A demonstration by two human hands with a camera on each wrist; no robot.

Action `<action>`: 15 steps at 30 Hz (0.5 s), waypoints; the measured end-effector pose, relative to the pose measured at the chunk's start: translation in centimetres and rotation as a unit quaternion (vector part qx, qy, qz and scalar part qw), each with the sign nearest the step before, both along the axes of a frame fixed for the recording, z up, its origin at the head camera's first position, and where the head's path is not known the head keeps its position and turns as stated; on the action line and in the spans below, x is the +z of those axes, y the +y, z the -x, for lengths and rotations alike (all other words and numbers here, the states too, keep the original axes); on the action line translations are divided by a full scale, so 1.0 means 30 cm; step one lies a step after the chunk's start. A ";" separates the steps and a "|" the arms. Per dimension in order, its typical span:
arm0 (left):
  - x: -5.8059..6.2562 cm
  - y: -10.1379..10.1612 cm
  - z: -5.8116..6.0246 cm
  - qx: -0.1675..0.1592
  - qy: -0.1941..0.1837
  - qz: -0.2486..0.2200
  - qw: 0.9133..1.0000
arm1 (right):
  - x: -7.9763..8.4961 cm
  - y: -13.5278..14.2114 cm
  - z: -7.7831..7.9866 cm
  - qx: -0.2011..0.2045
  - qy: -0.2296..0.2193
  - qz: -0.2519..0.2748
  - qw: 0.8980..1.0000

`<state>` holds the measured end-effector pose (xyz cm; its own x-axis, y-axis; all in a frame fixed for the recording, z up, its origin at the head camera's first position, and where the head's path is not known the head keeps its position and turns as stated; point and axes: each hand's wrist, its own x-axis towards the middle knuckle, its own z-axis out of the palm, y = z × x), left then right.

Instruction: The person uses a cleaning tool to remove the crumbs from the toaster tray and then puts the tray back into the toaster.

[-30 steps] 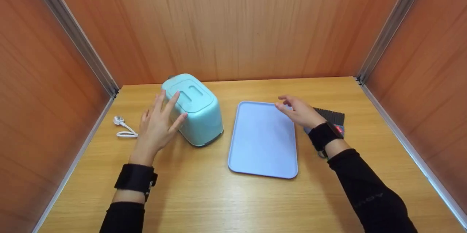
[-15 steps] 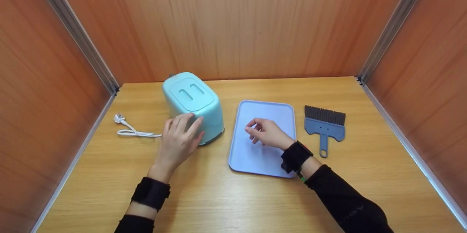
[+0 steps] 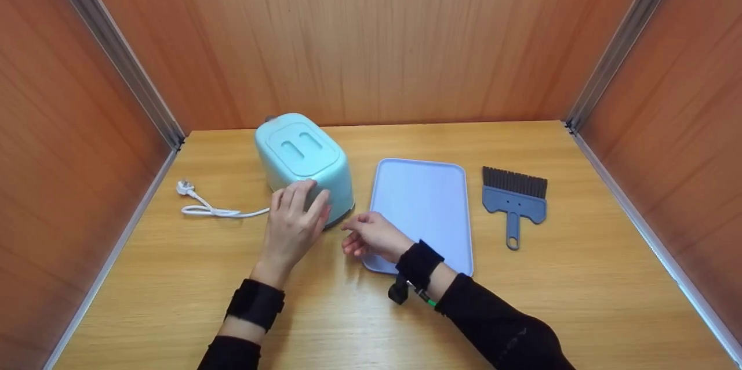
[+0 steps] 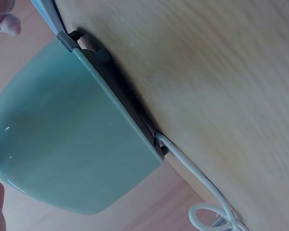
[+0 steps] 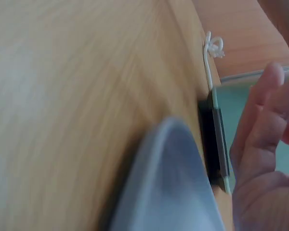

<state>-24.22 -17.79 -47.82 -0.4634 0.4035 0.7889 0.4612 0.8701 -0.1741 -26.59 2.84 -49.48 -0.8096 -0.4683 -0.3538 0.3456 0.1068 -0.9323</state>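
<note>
A mint-green toaster (image 3: 310, 152), its top marked by two slot-shaped recesses, stands at the left of the table. My left hand (image 3: 290, 219) is at its near side, fingers loosely bent and spread; contact with the shell cannot be made out. In the left wrist view the toaster's smooth side (image 4: 77, 130) fills much of the picture, and only a fingertip of that hand shows at the left edge. My right hand (image 3: 374, 236) hovers over the near left corner of a lilac tray (image 3: 417, 196), fingers loosely curled around nothing, just right of the toaster's base.
A blue-grey brush (image 3: 513, 202) with dark bristles lies right of the tray. The toaster's white cord (image 3: 226, 212) runs left to a plug (image 3: 185, 187). Wood-grain panels (image 3: 371, 39) wall the table at the back and both sides.
My right hand has swung left from above the brush, across the tray, toward the toaster. The left hand has come down from beside the toaster's top to its near side.
</note>
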 end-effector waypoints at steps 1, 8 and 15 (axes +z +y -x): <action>-0.004 0.002 0.002 0.000 0.003 -0.001 1.000 | -0.005 -0.016 -0.002 -0.009 -0.013 0.009 1.000; -0.017 0.008 0.013 0.004 0.013 -0.012 1.000 | -0.031 -0.074 -0.003 -0.049 -0.065 0.051 0.995; -0.027 0.004 0.024 0.019 0.010 -0.015 1.000 | -0.045 -0.107 0.007 -0.085 -0.106 0.085 0.987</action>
